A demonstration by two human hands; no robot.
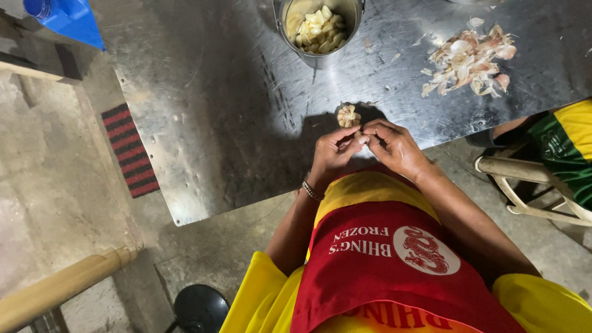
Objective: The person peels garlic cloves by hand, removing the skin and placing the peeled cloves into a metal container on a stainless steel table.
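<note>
My left hand (333, 153) and my right hand (394, 147) meet at the near edge of a steel table (203, 123). Their fingertips pinch a small garlic clove (364, 139) between them. A partly broken garlic bulb (348, 115) lies on the table just beyond my fingers. A metal pot (318, 24) with several peeled cloves stands further back. A heap of garlic skins (472, 58) lies to the right of it.
A blue container (68, 18) sits at the table's far left corner. A red and black striped mat (129, 150) lies on the concrete floor. A white chair frame (524, 185) and another person's green and yellow clothing (567, 148) are at the right. A wooden pole (61, 287) and black stool (200, 308) are near.
</note>
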